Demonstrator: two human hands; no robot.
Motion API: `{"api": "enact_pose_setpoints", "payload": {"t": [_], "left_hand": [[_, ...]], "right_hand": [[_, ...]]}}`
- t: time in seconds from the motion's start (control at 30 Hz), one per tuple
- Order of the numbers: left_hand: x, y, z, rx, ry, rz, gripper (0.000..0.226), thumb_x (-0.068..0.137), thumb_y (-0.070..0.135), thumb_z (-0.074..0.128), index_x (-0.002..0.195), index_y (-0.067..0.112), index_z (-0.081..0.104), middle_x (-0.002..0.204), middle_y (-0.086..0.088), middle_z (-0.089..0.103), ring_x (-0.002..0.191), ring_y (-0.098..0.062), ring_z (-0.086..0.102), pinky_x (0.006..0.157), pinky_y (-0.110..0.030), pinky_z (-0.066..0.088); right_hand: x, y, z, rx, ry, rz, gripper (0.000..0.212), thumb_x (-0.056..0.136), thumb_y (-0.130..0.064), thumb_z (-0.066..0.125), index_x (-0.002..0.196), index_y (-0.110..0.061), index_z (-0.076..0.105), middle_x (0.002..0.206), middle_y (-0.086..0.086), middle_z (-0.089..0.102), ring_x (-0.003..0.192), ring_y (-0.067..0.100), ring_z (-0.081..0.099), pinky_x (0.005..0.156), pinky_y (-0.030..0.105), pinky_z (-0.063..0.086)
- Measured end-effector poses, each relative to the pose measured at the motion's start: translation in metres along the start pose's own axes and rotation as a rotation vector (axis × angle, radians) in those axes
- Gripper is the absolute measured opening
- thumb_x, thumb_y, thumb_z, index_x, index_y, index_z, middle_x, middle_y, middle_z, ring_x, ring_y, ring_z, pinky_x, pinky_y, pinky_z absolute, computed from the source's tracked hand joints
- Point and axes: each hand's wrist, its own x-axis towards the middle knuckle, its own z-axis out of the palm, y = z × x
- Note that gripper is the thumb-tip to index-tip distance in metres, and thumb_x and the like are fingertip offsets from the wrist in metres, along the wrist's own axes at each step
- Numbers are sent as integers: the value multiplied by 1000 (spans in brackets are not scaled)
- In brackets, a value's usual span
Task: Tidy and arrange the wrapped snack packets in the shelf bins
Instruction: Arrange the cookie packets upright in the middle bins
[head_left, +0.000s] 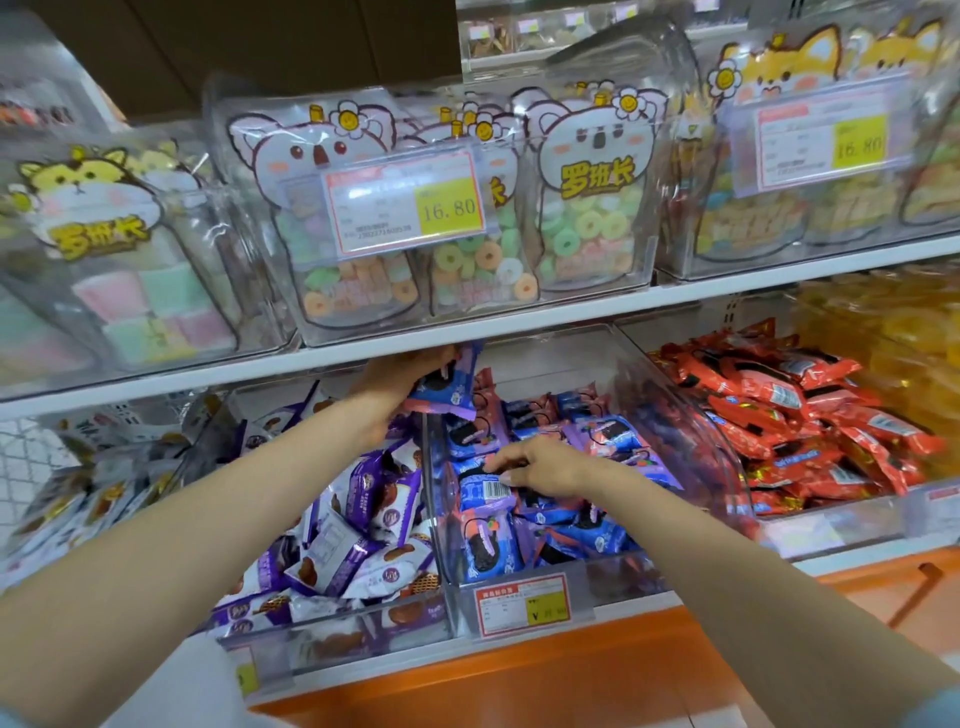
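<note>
At frame centre, the left hand (397, 387) grips a blue packet (444, 387) above the middle bin (618, 578); just below, the right hand (543, 465) curls onto a barcoded packet (485, 492), grip unclear

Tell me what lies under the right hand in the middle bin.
The right hand covers blue-and-purple snack packets; its fingertips touch a packet showing its barcode. Hand and pile hide the middle bin floor and any lower packets.

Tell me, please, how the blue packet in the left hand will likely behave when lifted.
The packet is probably light: the left hand holds it up alone. Its glossy wrapper likely slides and flexes at the edges. The biscuit pictured on it suggests brittle contents.
</note>
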Motion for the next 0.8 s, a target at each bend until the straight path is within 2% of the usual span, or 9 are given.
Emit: {"api": "enact_pose_setpoints", "payload": {"t": [0.07,0.17,0.23,0.37,0.47,0.53,0.67,0.73,0.8], "left_hand": [[-5,-1,-3,67,-103,60,24,90,21,60,108,7,66,107,-3,68,102,-19,64,82,-28,52],[-16,4,-5,210,-107,93,21,94,21,54,111,12,62,94,0,64,81,-10,61,52,-17,50],[-19,5,-6,240,-121,89,16,94,22,54,108,16,60,86,2,60,70,-8,57,44,-16,48],[-23,6,-10,246,-135,96,18,89,18,61,107,16,59,88,1,61,80,-11,60,52,-20,55],[-26,6,-12,214,-179,100,30,85,8,65,114,11,59,90,0,62,81,-7,60,56,-17,54],[-26,8,-12,239,-199,120,36,84,0,64,117,11,57,94,0,61,78,-1,58,54,-10,50],[-25,10,-3,282,-172,117,42,85,-7,60,119,16,51,95,-1,54,81,-8,54,52,-9,50],[-24,12,5,341,-176,119,37,85,-6,58,118,11,52,95,-4,53,81,-13,54,53,-10,51],[-22,13,12,551,-180,191,32,85,2,62,113,14,54,94,1,54,84,-15,53,55,-12,46]], "right_hand": [[2,-3,1,28,-51,-8,31,98,-10,47,125,-21,59,149,2,38,131,22,41,103,28,34],[1,-9,3,52,-80,-26,33,97,-6,48,123,-22,60,152,1,31,138,23,32,111,36,30],[1,-10,4,90,-69,-25,31,95,-5,52,121,-18,62,146,3,41,134,22,39,110,34,33],[-8,-16,0,183,10,12,31,92,0,50,116,-10,66,104,-1,62,99,12,53,79,11,41],[-14,-15,-12,246,102,7,37,88,6,47,112,-13,68,91,0,62,82,7,52,72,12,40],[-17,-12,-23,263,146,1,42,83,8,48,111,-16,68,79,3,60,68,11,48,62,16,38],[-29,0,-43,276,232,-8,54,76,19,44,119,-9,63,85,-2,61,65,8,50,54,12,39],[-33,8,-49,274,261,13,60,72,26,46,119,-9,60,65,-6,62,53,5,53,47,13,41],[-36,20,-54,271,328,32,55,70,24,61,113,-10,62,48,-12,59,46,-1,54,52,16,47]]}}
